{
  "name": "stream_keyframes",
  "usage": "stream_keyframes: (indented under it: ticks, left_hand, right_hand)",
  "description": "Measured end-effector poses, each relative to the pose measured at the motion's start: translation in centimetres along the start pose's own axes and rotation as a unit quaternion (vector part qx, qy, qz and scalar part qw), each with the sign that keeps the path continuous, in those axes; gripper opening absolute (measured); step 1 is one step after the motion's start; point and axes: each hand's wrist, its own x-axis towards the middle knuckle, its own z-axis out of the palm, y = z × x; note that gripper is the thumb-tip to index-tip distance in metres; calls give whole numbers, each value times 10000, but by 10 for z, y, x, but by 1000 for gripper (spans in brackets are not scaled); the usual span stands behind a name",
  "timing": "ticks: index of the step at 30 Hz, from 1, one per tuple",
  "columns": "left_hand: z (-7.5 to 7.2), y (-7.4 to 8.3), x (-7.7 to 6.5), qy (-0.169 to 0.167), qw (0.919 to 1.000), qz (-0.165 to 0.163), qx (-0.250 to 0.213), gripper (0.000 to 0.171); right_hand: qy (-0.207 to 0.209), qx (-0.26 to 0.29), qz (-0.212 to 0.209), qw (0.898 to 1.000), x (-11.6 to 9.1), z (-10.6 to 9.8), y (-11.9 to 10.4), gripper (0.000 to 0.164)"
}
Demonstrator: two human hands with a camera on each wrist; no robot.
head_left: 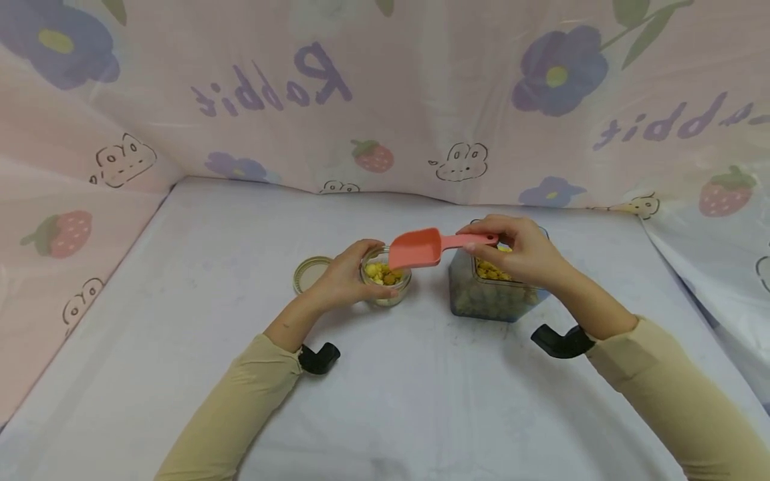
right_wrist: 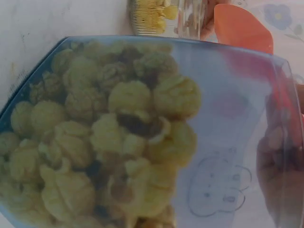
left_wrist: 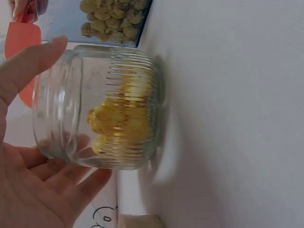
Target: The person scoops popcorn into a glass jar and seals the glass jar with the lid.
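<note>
My left hand (head_left: pixel 347 277) holds a small clear glass jar (left_wrist: pixel 97 107) round its upper part, thumb on one side and fingers on the other. Yellow popcorn (left_wrist: pixel 121 123) lies in the bottom of the jar. By its handle, my right hand (head_left: pixel 520 250) pinches a coral-red scoop (head_left: pixel 416 248), whose bowl is over the jar's rim and looks to have nothing in it. Under the right hand stands a bluish see-through box (head_left: pixel 481 300), part full of popcorn (right_wrist: pixel 128 128); the hand hides some of its top.
A round jar lid (head_left: pixel 311 272) with a gold-coloured rim lies left of the jar, partly behind the left hand. A white cloth (head_left: pixel 385 401) covers the table. Behind it hangs a pink curtain (head_left: pixel 409 100) printed with flowers and rabbits.
</note>
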Motion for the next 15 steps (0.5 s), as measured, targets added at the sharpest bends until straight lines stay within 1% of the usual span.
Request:
stream_keyframes:
  ticks: [5,9,15]
  left_hand:
    - [-2,4,0,-115,9996,-16,244,90]
    - [-4,8,0,-185,9991,39,388,96]
    - [-5,17,1,-216,9985,27,494,97]
  right_hand:
    - [221,413,68,9989,-8,-5,4,24]
    - [390,724,155,9965,-14,-9,5,25]
    - [614,1075,287,9919,-23,-16,8,25]
